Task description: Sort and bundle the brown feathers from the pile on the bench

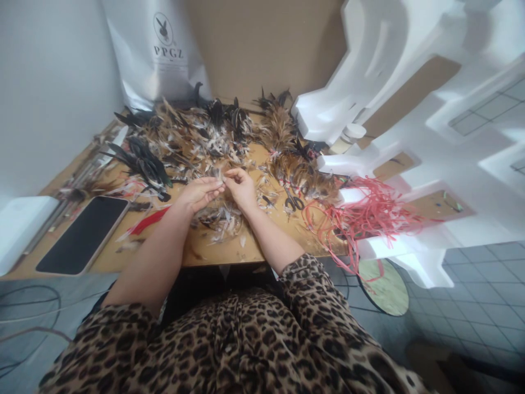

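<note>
Both hands meet over the middle of the table, fingertips almost touching. My left hand pinches the base of a small pale feather. My right hand has thumb and forefinger closed at the same feather. Its finer details are blurred. Just beyond the hands spreads a heap of brown and white feathers. Loose feather scraps lie on the table below my wrists. A bundle of long black feathers is to the left of my left hand.
Black-handled scissors lie right of my right hand, near brown feather bunches. Pink ribbon strands hang over white foam packing at right. On the left are a phone, a white box and a red strip.
</note>
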